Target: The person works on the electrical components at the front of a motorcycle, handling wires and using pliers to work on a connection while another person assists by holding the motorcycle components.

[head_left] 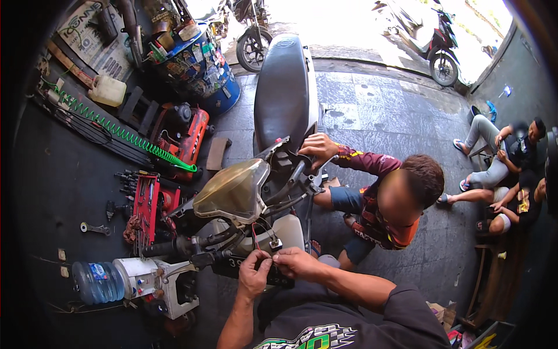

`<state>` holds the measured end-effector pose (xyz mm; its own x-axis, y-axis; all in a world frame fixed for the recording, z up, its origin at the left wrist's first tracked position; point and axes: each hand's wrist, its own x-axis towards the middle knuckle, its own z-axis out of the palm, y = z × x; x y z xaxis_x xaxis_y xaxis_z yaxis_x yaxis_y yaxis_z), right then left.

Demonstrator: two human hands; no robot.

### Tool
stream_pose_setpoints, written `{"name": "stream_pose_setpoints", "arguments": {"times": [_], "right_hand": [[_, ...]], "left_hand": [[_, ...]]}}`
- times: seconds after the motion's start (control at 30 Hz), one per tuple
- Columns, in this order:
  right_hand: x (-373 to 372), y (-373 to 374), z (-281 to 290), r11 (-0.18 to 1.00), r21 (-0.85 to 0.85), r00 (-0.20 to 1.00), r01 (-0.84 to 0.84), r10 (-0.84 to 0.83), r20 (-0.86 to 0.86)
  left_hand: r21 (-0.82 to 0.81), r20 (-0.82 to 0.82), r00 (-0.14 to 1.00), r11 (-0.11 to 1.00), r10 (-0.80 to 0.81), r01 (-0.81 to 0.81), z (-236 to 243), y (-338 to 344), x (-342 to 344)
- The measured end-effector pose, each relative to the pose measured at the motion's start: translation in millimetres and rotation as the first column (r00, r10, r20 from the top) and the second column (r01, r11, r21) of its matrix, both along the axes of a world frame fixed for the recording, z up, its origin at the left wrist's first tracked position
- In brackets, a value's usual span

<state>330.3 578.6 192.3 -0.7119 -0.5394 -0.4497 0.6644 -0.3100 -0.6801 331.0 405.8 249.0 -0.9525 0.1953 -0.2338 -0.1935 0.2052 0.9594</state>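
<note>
In front of me stands a partly stripped motorcycle with a long black seat [283, 93] and a yellowed headlight [231, 192] tilted up at its front. Thin wires, one of them a red wire [254, 234], hang below the headlight. My left hand [254, 274] pinches at the lower end of these wires. Close against it, fingertips nearly meeting, my right hand [297, 263] is closed in a pinch too; what it holds is too small to make out. A small pale connector [276, 243] hangs just above my fingers. Beneath them lies a dark number plate [232, 269].
A co-worker [389, 203] crouches at the right, one hand on the handlebar area. To the left are a red tool rack [145, 203], a red compressor [195, 136], a blue drum [224, 96] and a water bottle [97, 282]. Two people sit at the far right.
</note>
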Motion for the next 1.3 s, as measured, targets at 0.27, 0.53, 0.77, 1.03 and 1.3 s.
{"name": "stream_pose_setpoints", "arguments": {"times": [0.27, 0.53, 0.77, 1.03, 1.3], "right_hand": [[11, 5, 42, 0.783, 0.391, 0.614, 0.484, 0.015, -0.789], [7, 4, 25, 0.672, 0.287, 0.284, 0.682, 0.118, -0.951], [8, -1, 22, 0.847, 0.353, 0.74, 0.398, -0.068, -0.67], [5, 0, 22, 0.985, 0.017, 0.983, 0.171, -0.169, -0.078], [5, 11, 30, 0.71, 0.348, 0.334, 0.612, 0.167, -0.928]], "left_hand": [[0.05, 0.016, 0.996, 0.994, 0.092, -0.093, -6, -4, -1], [0.07, 0.078, 0.996, 0.996, 0.051, -0.057, -3, -3, -6], [-0.051, -0.004, 0.999, 0.997, 0.05, -0.05, -3, -1, -3], [-0.006, -0.004, 0.998, 0.998, 0.057, -0.057, -5, -4, -6], [0.017, 0.045, 0.996, 0.997, 0.071, -0.072, -3, -5, -5]]}}
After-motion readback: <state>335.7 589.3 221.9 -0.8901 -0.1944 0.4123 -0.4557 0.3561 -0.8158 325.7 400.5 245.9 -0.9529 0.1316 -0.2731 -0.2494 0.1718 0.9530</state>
